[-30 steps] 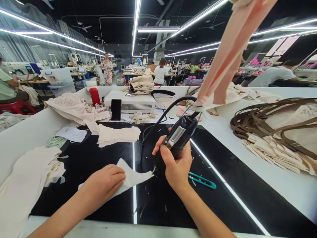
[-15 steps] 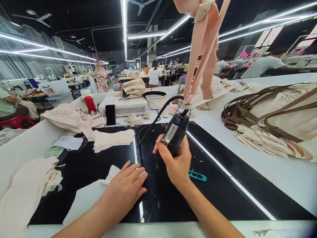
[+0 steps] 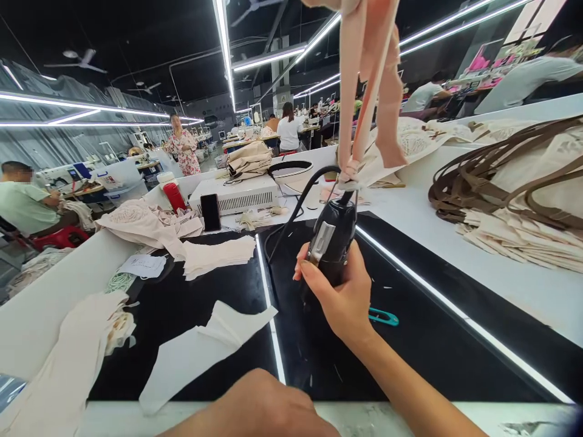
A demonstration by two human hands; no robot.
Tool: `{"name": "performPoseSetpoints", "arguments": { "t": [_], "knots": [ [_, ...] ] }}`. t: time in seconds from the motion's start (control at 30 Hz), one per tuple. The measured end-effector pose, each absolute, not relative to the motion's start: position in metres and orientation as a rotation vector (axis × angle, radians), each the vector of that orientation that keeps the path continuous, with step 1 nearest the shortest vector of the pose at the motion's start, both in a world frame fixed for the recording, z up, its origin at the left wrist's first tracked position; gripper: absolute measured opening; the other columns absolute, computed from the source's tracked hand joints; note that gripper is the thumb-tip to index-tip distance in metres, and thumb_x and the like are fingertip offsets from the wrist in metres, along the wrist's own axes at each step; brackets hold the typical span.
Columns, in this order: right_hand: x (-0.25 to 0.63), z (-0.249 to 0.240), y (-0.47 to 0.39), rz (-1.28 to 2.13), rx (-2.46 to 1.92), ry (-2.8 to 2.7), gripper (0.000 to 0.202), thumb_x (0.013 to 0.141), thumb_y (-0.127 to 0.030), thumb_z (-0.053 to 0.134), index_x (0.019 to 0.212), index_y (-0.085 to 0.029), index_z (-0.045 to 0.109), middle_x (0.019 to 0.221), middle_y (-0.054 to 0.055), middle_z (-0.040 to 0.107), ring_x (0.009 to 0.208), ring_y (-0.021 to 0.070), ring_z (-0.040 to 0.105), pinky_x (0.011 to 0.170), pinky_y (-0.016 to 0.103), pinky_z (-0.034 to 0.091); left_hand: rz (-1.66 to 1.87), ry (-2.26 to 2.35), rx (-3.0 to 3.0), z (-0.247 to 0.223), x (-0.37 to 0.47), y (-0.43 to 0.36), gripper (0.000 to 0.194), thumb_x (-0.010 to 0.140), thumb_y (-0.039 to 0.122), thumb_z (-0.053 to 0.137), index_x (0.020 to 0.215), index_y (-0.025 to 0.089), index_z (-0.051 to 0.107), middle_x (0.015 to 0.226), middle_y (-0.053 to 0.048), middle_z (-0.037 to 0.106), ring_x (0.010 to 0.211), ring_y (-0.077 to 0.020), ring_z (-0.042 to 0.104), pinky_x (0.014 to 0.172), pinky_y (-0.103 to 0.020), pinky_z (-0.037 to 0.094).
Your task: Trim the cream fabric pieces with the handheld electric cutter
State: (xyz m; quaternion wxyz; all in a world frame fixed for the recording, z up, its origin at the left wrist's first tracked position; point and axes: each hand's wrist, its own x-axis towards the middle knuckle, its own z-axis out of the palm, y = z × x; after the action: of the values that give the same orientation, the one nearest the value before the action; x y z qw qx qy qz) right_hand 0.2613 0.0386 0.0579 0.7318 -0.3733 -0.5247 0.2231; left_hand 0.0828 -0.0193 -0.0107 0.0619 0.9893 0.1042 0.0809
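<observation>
My right hand (image 3: 346,291) is wrapped round a black corded power tool (image 3: 334,237) with a metal switch plate on its side. The tool stands upright over the black table top and is tied at its upper end to hanging pink fabric strips (image 3: 364,91). Its lower end is hidden behind my hand. At the front edge is my left hand (image 3: 268,406), its back towards me and its fingers out of sight. A white cut piece (image 3: 195,352) lies flat up and to the left of it, apart from it. Just right of my right wrist rests a teal-handled tool (image 3: 385,317).
Stacked cream pieces (image 3: 221,256), a paper label (image 3: 144,266) and cream fabric (image 3: 64,352) lie on the left. Behind them stand a phone (image 3: 210,212), a red bottle (image 3: 173,197) and a white vented box (image 3: 241,197). Brown straps (image 3: 449,188) lie right. Several people work beyond.
My left hand has left the white piece and moved down and right to the front edge. My right hand still holds the power tool. The whole view has shifted slightly.
</observation>
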Motion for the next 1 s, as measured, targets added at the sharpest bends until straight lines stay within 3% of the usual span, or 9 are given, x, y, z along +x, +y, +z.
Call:
{"name": "performPoseSetpoints", "arguments": {
  "t": [0.07,0.17,0.23,0.43,0.57,0.77,0.87,1.0],
  "knots": [
    [0.259,0.058,0.037,0.511,-0.815,-1.159,0.031,0.082,-0.035,0.079,0.105,-0.025,0.060,0.085,-0.002,0.066,0.073,0.0173,0.062,0.063,0.032,0.053,0.373,0.451,2.924,0.006,0.069,-0.014,0.033,0.112,0.038,0.046,0.100,0.022,0.072,0.075,0.003,0.070,0.064,-0.0113,0.069,0.054,-0.021,0.052],
    [0.254,0.059,0.035,0.541,-0.822,-1.160,0.031,0.082,-0.036,0.078,0.104,-0.026,0.060,0.085,-0.002,0.066,0.072,0.0172,0.061,0.062,0.032,0.052,0.556,0.705,2.847,0.030,0.038,-0.001,0.030,0.111,0.024,0.042,0.105,0.023,0.071,0.093,-0.001,0.072,0.079,-0.0127,0.071,0.065,-0.019,0.054],
    [0.251,0.059,0.033,0.557,-0.829,-1.159,0.030,0.082,-0.037,0.077,0.103,-0.026,0.059,0.085,-0.002,0.065,0.071,0.0169,0.060,0.062,0.032,0.051,0.494,0.823,2.872,0.040,0.013,0.007,0.029,0.110,0.019,0.041,0.108,0.022,0.070,0.101,-0.003,0.072,0.086,-0.0145,0.071,0.073,-0.020,0.056],
    [0.241,0.062,0.030,0.621,-0.805,-1.176,0.026,0.082,-0.032,0.075,0.099,-0.027,0.057,0.083,-0.003,0.064,0.068,0.0160,0.059,0.062,0.032,0.051,0.342,1.121,2.811,0.029,-0.043,0.010,0.029,0.110,0.021,0.040,0.121,0.022,0.066,0.122,-0.007,0.069,0.107,-0.0194,0.070,0.094,-0.031,0.059],
    [0.232,0.064,0.030,0.658,-0.768,-1.179,0.028,0.082,-0.032,0.076,0.102,-0.028,0.058,0.083,-0.003,0.064,0.066,0.0155,0.060,0.062,0.032,0.052,0.203,1.242,2.664,0.031,-0.036,-0.005,0.028,0.108,0.021,0.043,0.124,0.024,0.067,0.123,-0.007,0.066,0.108,-0.0227,0.069,0.093,-0.036,0.058],
    [0.220,0.062,0.032,0.704,-0.725,-1.180,0.023,0.085,-0.032,0.076,0.097,-0.027,0.058,0.082,-0.003,0.066,0.063,0.0146,0.060,0.058,0.031,0.054,0.009,1.355,2.402,0.064,-0.006,0.000,0.023,0.108,0.025,0.047,0.111,0.026,0.070,0.105,-0.001,0.066,0.084,-0.0204,0.071,0.078,-0.035,0.057],
    [0.215,0.060,0.035,0.711,-0.703,-1.175,0.022,0.085,-0.031,0.076,0.097,-0.027,0.058,0.083,-0.003,0.067,0.063,0.0143,0.060,0.057,0.030,0.055,0.187,1.280,2.497,0.063,0.001,0.024,0.016,0.105,0.019,0.056,0.117,0.022,0.065,0.117,-0.005,0.067,0.107,-0.0248,0.068,0.095,-0.040,0.056],
    [0.209,0.059,0.041,0.718,-0.688,-1.168,0.023,0.085,-0.030,0.075,0.101,-0.029,0.058,0.083,-0.004,0.067,0.063,0.0142,0.062,0.058,0.030,0.058,0.327,1.034,2.447,0.047,0.011,0.056,0.037,0.093,0.016,0.076,0.124,0.022,0.057,0.144,-0.010,0.059,0.144,-0.0281,0.048,0.120,-0.045,0.042]
  ]
}}
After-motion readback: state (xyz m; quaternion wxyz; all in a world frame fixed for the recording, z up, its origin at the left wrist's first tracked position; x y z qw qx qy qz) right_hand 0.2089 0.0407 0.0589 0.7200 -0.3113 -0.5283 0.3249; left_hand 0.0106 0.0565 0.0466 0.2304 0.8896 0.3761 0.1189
